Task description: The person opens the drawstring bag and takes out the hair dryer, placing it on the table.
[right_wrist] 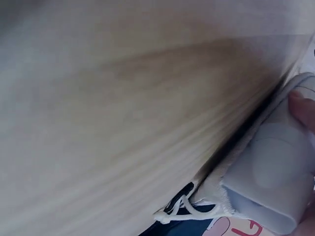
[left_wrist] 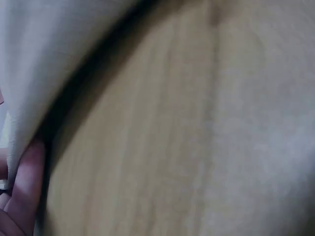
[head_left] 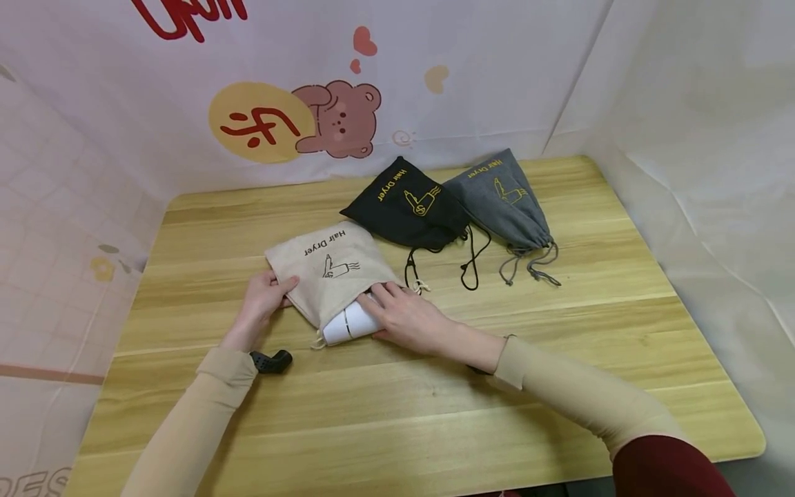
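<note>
A beige drawstring bag (head_left: pixel 338 241) printed "Hair Dryer" lies on the table, its mouth toward the person. From that mouth sticks out part of a white hair dryer (head_left: pixel 349 324); the rest is hidden in the cloth. My left hand (head_left: pixel 263 297) pinches the bag's left edge, thumb on top. The right hand (head_left: pixel 411 319) grips the hair dryer at the mouth, some fingertips hidden under the cloth edge. Up close in the right wrist view, the hair dryer's open grey-white end (right_wrist: pixel 270 182) shows beside the bag's knotted cord (right_wrist: pixel 184 209).
Behind the beige bag lies a black "Hair Dryer" bag (head_left: pixel 397 207) with loose black cords. A grey bag (head_left: pixel 503 197) lies partly beneath it at the right. The wooden table (head_left: pixel 497 428) ends at a printed cloth backdrop (head_left: pixel 484 103) at the back.
</note>
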A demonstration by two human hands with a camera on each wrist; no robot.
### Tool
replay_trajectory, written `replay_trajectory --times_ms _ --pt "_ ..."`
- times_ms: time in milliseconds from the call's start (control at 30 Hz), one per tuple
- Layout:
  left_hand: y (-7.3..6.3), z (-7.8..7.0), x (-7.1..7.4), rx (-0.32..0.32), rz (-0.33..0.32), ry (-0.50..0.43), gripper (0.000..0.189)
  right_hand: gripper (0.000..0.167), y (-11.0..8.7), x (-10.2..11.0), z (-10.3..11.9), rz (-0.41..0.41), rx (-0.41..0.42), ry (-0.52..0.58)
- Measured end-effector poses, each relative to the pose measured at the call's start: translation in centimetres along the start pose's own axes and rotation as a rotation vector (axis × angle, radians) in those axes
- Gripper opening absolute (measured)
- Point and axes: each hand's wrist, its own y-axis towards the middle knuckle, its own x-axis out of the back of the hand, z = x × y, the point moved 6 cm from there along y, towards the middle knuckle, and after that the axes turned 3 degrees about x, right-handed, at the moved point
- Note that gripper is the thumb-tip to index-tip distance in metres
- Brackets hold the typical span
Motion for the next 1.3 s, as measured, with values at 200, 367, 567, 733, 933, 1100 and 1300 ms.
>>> replay_trajectory --times_ms 200,367,567,733,933,1100,1300 --pt "0.4 0.1 0.2 0.0 -0.059 0.001 0.049 0.073 -0.4 0.3 -0.3 -0.004 0.006 0.074" --pt "0.7 -0.1 0.2 -0.002 -0.075 0.02 0.05 0.073 -0.9 0.9 -0.5 -0.017 0.015 0.133" --pt "1.2 -0.2 0.6 -0.019 -0.117 0.03 0.049 0.073 -1.5 1.4 0.3 -0.016 0.142 0.186" --pt "1.7 0.0 1.3 -0.022 -0.164 0.023 0.05 0.071 -2.3 1.6 0.9 -0.031 0.245 0.16" --pt "1.9 0.2 2.7 -0.034 -0.227 -0.016 0.049 0.071 -3.2 1.9 1.0 -0.043 0.272 0.171" --pt "1.9 0.1 2.9 -0.026 -0.23 -0.045 0.049 0.072 -3.7 2.3 0.9 -0.053 0.264 0.175" --pt "1.9 0.4 3.5 0.01 -0.239 -0.167 0.048 0.071 -4.3 3.1 0.7 -0.059 0.276 0.184"
